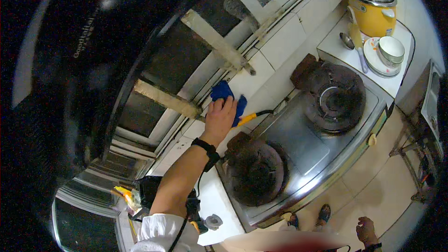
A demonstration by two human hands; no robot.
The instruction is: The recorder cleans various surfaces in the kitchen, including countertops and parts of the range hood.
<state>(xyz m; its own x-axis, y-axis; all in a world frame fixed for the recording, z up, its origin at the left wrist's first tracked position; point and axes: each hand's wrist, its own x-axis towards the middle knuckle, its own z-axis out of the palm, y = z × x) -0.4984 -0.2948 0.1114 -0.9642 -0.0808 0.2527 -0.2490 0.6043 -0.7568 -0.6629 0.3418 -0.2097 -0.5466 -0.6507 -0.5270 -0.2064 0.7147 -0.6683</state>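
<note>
My left hand (219, 117) is pressed on a blue cloth (222, 91) at the tiled ledge under the window, behind the gas stove. Part of the cloth lies hidden under the palm and fingers. Close to the hand is a yellow-sleeved gas hose (247, 119) with a black end. The two-burner steel stove (297, 140) has a near-left burner (257, 171) and a far-right burner (334, 98), both dark with grime. Low at the right, my right hand (365, 229) hangs over the floor, fingers loosely bent, holding nothing.
A yellow rice cooker (374, 17), stacked plates (379, 59) with a bowl (392, 49), and a ladle (346, 41) sit on the white counter at upper right. Dark range hood (84, 59) overhangs the left. Window bars (217, 40) project near the ledge. A metal sink (434, 101) stands right.
</note>
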